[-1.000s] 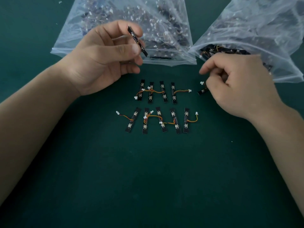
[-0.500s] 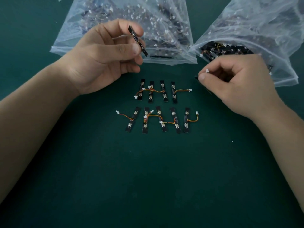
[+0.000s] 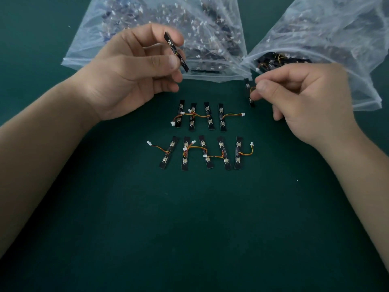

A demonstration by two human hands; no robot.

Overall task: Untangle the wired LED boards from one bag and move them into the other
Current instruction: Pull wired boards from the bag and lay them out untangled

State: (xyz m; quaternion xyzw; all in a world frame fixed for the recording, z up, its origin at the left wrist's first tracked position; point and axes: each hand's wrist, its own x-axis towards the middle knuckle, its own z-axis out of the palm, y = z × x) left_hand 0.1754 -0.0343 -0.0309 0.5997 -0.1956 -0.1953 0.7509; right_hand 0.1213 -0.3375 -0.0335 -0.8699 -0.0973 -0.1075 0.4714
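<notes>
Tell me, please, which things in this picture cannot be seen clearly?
Head view only:
1. Contents of the left bag and right bag: cloudy plastic blurs them; the frame edge cuts both bags off.
2. First board in the left hand: seen edge-on, thumb covers part.
3. Second board at the right hand: fingertips hide where it is pinched.
4. Print on the table boards: too small.

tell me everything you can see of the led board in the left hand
The LED board is a slim, rigid-looking black strip seen nearly edge-on, with small pale parts on one face and a hint of orange wire near its middle. It is off the table, tilted, upper end leftmost. The left hand pinches it between thumb and fingertips, in front of a clear bag.
</notes>
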